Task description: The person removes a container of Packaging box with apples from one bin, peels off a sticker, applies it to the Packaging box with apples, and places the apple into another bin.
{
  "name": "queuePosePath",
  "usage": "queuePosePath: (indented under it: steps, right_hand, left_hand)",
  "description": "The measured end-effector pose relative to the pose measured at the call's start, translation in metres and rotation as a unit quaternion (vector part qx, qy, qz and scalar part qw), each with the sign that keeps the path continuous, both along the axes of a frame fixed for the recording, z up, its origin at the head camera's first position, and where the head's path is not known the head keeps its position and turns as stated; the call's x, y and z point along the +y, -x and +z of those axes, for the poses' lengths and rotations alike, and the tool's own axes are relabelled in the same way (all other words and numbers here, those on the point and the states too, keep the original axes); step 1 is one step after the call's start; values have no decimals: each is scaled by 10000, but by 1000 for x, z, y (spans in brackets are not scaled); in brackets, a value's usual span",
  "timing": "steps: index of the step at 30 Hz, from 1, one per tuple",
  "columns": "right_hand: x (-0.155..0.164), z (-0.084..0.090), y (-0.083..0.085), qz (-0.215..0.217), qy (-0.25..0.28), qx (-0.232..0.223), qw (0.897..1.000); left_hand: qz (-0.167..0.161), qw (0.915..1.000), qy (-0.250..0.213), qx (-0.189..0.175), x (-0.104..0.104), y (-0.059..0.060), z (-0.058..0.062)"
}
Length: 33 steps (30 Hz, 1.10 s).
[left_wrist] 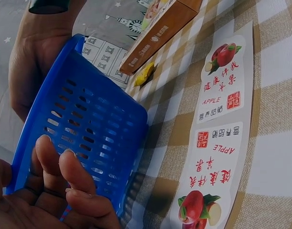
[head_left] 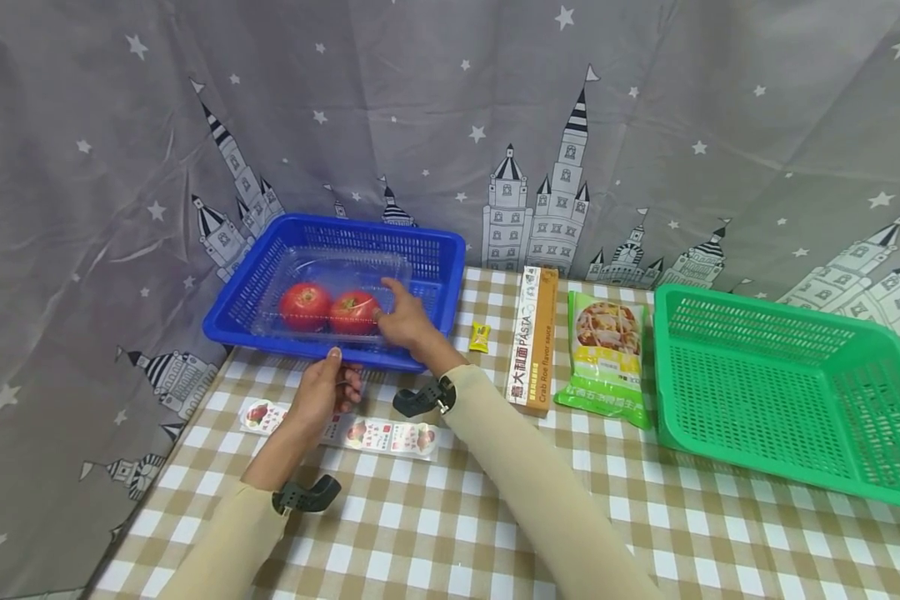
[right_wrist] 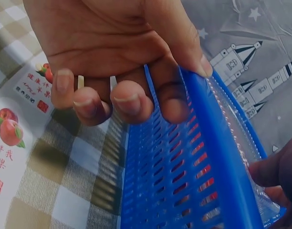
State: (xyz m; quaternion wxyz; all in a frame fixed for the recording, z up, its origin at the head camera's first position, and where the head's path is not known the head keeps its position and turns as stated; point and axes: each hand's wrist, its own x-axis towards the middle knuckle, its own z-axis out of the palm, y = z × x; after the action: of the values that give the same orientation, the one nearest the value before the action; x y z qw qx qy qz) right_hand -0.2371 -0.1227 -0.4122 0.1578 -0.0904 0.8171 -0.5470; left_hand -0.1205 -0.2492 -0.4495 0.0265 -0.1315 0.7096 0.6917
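A blue basket stands at the table's back left. Inside it is a clear plastic box holding two red fruits. My left hand grips the basket's front rim, thumb on top and fingers curled against the outer wall. The right wrist view shows that left hand on the blue rim. My right hand reaches into the basket and rests on the clear box beside the right fruit, index finger straight. A strip of apple labels lies on the cloth under my forearms.
To the right of the blue basket lie a small yellow sweet, a long pasta box and a green food packet. A green basket sits at the far right. A starred grey curtain hangs behind the table.
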Motion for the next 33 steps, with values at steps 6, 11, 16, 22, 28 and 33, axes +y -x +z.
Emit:
queuePosePath:
  steps: [6,11,16,22,28,33]
  right_hand:
    - [1,4,-3,-85,261,-216,9994]
    - [1,7,-5,-239,416,-279,9985]
    - [2,9,-6,-420,681,-345,9962]
    - [5,10,-7,-518,853,-432,9941]
    - [6,12,-9,-455,856,-408,9945]
    - [7,13,-10,-414,859,-343,9948]
  left_hand:
    - [-66,9999,93,-2,-1,0,0]
    - [-48,9999,145,-22,0,1,1]
    - [-14,9998,169,-70,1,1,2]
    - [-45,9998,196,-58,1,1,1]
    - [6,9998,172,-62,1,1,2]
    - [40,9998,159,-92,2,1,5]
